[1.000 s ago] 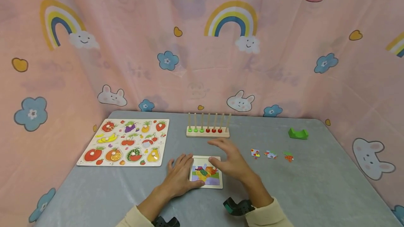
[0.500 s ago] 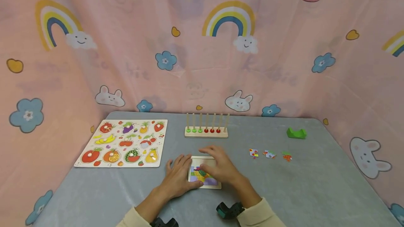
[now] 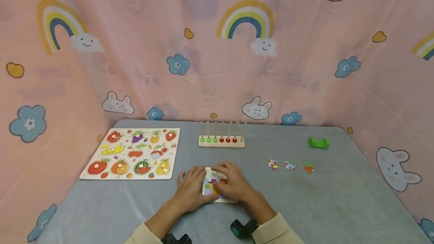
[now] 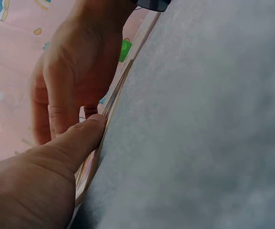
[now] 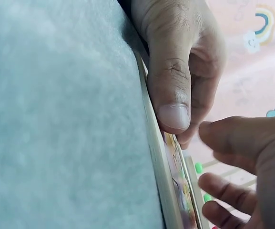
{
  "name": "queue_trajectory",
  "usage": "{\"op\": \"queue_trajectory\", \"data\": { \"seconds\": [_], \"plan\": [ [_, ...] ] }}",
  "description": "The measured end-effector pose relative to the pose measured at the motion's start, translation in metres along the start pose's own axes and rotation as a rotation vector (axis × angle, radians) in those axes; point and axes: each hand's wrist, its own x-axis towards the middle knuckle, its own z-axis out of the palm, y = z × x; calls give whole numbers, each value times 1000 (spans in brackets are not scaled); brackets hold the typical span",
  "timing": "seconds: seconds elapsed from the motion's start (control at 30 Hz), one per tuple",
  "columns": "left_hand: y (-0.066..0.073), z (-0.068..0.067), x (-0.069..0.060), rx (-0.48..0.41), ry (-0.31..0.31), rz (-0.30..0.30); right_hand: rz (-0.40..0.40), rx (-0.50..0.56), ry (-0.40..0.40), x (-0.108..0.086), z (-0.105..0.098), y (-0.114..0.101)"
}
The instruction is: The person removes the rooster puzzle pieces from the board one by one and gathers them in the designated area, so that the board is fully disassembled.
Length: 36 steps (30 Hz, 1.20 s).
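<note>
A small wooden jigsaw board [image 3: 228, 200] with a colourful picture lies on the grey table in the head view, partly covered by both hands. My left hand [image 3: 194, 188] rests along its left side, fingers straight, the thumb pressing the near edge. In the left wrist view that thumb [image 4: 82, 138] lies over the rim. Over the picture's right part is my right hand [image 3: 235, 183], thumb and fingers bent but apart. No piece shows between them in the right wrist view, where the thumb and fingers [image 5: 235, 136] stand close above the board. Contact of its fingertips with the picture is hidden.
Several loose things lie to the right: three jigsaw pieces [image 3: 289, 165] in a row and a green block [image 3: 318, 143] farther back. A fruit puzzle board [image 3: 129, 153] lies left. Behind stands a wooden peg rack [image 3: 221, 142] with green and red beads.
My right hand has moved left and down over the board, covering more of the picture. The left hand keeps its place on the board. The head view has shifted slightly.
</note>
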Motion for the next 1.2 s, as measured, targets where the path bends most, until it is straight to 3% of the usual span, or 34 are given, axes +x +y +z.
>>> {"op": "queue_trajectory", "data": {
  "seconds": [0.23, 0.33, 0.83, 0.97, 1.07, 1.2],
  "plan": [
    [0, -1, 1, -6, -14, -3, 0, -171, -66, -1, 3, -1],
    [0, -1, 1, -8, -18, -6, 1, -197, -76, -1, 4, -2],
    [1, -2, 1, -8, -34, -13, -11, -162, 37, -1, 9, -4],
    [1, -3, 1, -10, -21, -7, -59, -167, 66, -1, 9, -3],
    [1, -2, 1, -5, -5, 1, -73, -182, 56, -2, 9, -3],
    [1, -1, 0, 7, 7, 9, -35, -158, -9, -3, 8, -5]
  ]
}}
